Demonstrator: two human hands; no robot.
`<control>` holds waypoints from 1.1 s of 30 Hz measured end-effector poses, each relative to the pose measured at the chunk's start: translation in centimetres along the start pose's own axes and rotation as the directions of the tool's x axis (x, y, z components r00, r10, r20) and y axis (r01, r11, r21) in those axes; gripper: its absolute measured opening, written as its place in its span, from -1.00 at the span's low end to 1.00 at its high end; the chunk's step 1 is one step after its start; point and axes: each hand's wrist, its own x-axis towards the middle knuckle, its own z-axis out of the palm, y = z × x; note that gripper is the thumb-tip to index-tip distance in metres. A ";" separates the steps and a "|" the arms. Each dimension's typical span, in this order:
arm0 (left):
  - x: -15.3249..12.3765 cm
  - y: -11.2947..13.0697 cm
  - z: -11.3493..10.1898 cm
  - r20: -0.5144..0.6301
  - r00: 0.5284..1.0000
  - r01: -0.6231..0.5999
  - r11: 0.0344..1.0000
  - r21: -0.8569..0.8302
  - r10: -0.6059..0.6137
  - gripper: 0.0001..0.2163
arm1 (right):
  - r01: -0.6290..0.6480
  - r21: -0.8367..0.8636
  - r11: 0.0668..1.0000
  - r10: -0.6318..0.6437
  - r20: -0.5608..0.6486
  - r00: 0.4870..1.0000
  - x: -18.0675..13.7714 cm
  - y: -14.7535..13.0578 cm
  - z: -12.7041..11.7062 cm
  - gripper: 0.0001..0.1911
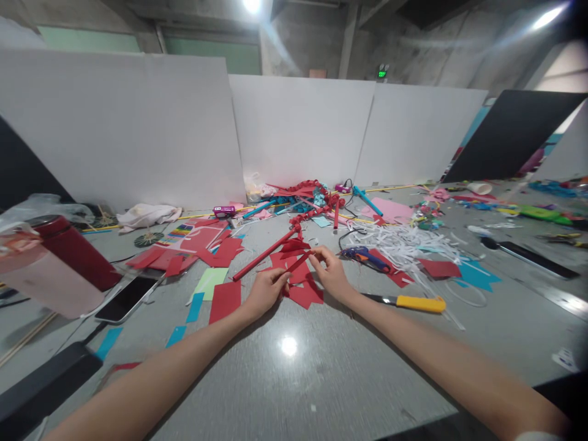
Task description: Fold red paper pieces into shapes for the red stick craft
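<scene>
Between my two hands stretches a narrow strip of red paper (297, 263), slanting up to the right. My left hand (266, 290) pinches its lower end between thumb and fingers. At the upper end, the thumb and fingers of my right hand (329, 273) are closed on the strip too. Several cut pieces of red paper (304, 294) lie on the table under and between the hands. Just beyond them a rolled red paper stick (263, 254) rests at a slant, its far end meeting a twisted red paper chain (316, 211).
Right of my right arm lies a yellow-handled knife (420, 304), with a blue glue gun (367, 257) and a heap of white paper shreds (408, 242) beyond. At left are a phone (128, 298), a red bottle (76, 251) and a pink cup (50, 275). White panels (303, 128) stand behind.
</scene>
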 end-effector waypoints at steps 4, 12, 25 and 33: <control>-0.1 0.0 0.0 -0.016 1.000 0.004 1.000 0.001 -0.004 -0.54 | 0.015 0.047 0.999 -0.017 0.036 0.999 0.0 -0.3 -0.1 -0.82; -0.2 0.2 -0.1 0.027 0.999 -0.021 0.999 -0.037 0.022 -0.52 | 0.164 0.094 0.982 -0.178 0.158 0.971 -0.5 -1.8 -0.6 -0.88; -0.4 0.1 -0.1 0.040 0.999 -0.024 0.991 -0.134 0.029 -0.63 | 0.196 0.084 0.977 -0.210 0.242 0.947 -0.8 -2.1 -0.5 -0.82; -0.3 0.4 -0.2 0.027 0.999 -0.016 0.989 -0.147 0.020 -0.65 | 0.152 0.057 0.987 -0.162 0.259 0.952 -0.9 -1.6 -0.5 -0.79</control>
